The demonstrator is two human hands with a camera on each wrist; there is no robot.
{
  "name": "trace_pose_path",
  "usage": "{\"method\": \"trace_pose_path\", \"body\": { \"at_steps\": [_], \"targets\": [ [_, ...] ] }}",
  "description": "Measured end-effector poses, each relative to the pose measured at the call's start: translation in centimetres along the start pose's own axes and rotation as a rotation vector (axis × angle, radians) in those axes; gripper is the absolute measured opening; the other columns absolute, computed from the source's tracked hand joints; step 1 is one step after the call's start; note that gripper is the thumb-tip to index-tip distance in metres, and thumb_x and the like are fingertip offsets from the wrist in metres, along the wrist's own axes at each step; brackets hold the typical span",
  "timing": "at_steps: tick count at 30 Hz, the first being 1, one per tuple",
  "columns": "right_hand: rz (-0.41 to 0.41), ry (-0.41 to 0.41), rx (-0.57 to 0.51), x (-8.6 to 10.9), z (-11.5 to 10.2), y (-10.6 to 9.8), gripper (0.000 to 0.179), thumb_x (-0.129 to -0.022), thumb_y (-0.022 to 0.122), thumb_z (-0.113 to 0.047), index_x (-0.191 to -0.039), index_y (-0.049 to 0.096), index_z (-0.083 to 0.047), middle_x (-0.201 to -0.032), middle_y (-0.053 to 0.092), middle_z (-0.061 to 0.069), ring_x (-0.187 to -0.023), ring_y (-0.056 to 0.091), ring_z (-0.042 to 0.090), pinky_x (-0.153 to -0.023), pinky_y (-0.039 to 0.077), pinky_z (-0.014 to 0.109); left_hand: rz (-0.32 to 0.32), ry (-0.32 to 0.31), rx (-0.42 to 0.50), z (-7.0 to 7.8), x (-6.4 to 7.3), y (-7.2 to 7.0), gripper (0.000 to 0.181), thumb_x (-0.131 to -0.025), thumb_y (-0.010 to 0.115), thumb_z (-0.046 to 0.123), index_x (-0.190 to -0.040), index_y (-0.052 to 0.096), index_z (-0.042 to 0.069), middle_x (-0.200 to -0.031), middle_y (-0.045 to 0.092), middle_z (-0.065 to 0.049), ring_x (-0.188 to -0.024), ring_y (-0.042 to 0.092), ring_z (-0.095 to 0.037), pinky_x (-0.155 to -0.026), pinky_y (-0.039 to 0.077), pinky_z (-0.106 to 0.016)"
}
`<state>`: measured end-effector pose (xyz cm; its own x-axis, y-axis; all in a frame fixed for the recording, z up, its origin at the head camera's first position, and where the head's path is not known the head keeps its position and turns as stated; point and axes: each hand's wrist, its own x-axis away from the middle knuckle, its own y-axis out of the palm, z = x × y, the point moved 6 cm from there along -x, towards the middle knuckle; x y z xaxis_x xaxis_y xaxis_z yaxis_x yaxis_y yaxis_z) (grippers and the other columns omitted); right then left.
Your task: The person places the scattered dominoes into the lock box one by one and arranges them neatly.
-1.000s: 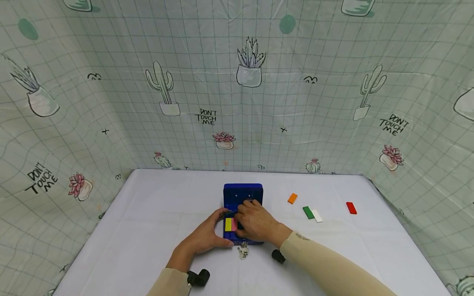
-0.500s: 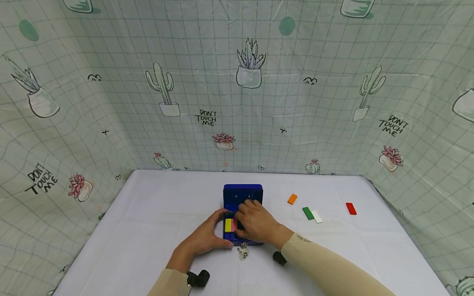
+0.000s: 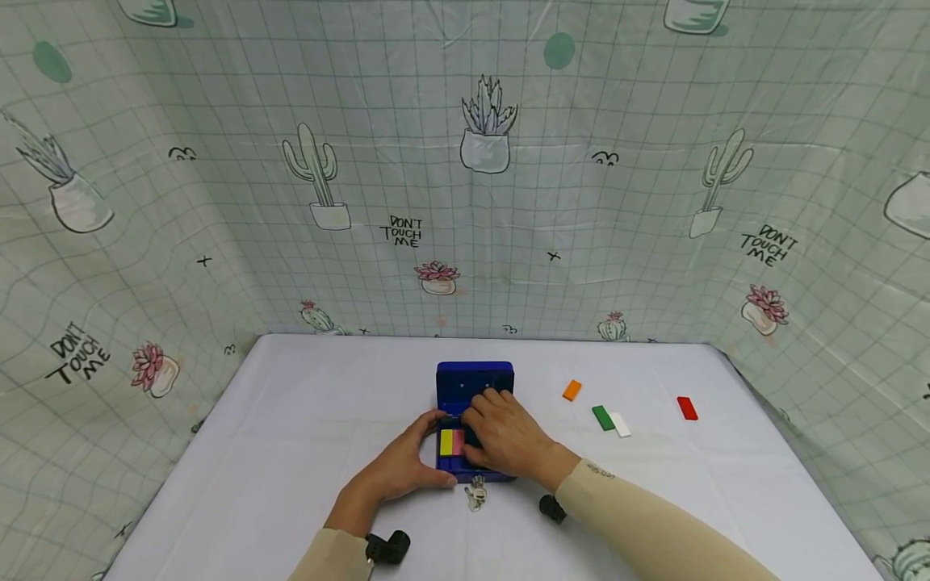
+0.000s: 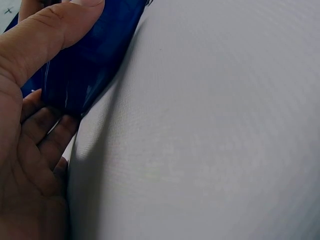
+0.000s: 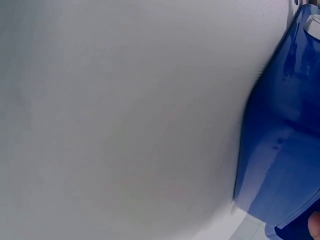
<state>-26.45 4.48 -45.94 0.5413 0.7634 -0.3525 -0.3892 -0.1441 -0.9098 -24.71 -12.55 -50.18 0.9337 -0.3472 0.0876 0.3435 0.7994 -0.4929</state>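
A small blue cash box [image 3: 475, 371] stands on the table with its lid raised toward the back. A yellow block [image 3: 446, 442] and a pink block [image 3: 458, 442] lie side by side in its left part. My left hand [image 3: 395, 468] holds the box's left side, thumb at the front and fingers at the back; the left wrist view shows them against the blue wall [image 4: 85, 70]. Inside the box reaches my right hand [image 3: 504, 436], fingers bent down beside the pink block. Whatever lies under that palm is hidden. Keys [image 3: 475, 494] hang at the box's front.
To the right on the white table [image 3: 327, 387] lie an orange block [image 3: 572, 390], a green block [image 3: 603, 417], a white block [image 3: 621, 424] touching or near the green one, and a red block [image 3: 687, 408]. A patterned cloth [image 3: 465, 202] rises behind the table.
The right hand has shifted very slightly within the box, its wrist a little to the right. The left hand keeps its hold, and the blocks in view stay put.
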Motion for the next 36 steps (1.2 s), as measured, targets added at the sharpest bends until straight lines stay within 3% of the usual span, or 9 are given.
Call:
{"method": "trace_pose_path", "body": {
  "at_steps": [14,18,27,36],
  "targets": [
    [-0.030,0.061,-0.018,1.8,2.3,-1.3,0.041,-0.096,0.071,-0.051,-0.115,0.069,-0.015,-0.100,0.060,-0.002,-0.091,0.048,0.019,-0.078,0.040,0.033,0.010,-0.025,0.005,0.0,0.0,0.1,0.110,-0.073,0.098,0.036,-0.162,0.036,0.017,-0.165,0.044,-0.014,-0.153,0.038,-0.039,-0.125,0.026,-0.068],
    [-0.022,0.089,-0.020,2.8,3.7,-1.9,0.040,-0.096,0.072,-0.049,-0.114,0.068,-0.013,-0.101,0.061,0.000,-0.093,0.049,0.020,-0.078,0.041,0.033,0.019,-0.040,0.003,-0.1,0.0,0.1,0.110,-0.072,0.098,0.036,-0.162,0.037,0.019,-0.166,0.043,-0.014,-0.155,0.037,-0.039,-0.125,0.025,-0.069],
    [0.093,0.130,-0.010,4.8,7.4,-2.6,0.034,-0.091,0.078,-0.038,-0.108,0.070,-0.009,-0.099,0.065,0.004,-0.090,0.053,0.023,-0.076,0.042,0.035,0.026,-0.049,0.001,-0.1,0.0,0.1,0.111,-0.071,0.099,0.035,-0.162,0.037,0.018,-0.166,0.042,-0.015,-0.156,0.035,-0.041,-0.125,0.023,-0.070],
    [0.092,0.210,0.046,6.8,11.5,-2.1,0.036,-0.089,0.080,-0.037,-0.105,0.068,-0.008,-0.097,0.063,0.006,-0.090,0.054,0.027,-0.076,0.043,0.040,0.017,-0.052,-0.004,-0.1,0.0,0.1,0.112,-0.072,0.099,0.035,-0.163,0.036,0.018,-0.166,0.042,-0.016,-0.155,0.035,-0.040,-0.125,0.025,-0.069]
  ]
}}
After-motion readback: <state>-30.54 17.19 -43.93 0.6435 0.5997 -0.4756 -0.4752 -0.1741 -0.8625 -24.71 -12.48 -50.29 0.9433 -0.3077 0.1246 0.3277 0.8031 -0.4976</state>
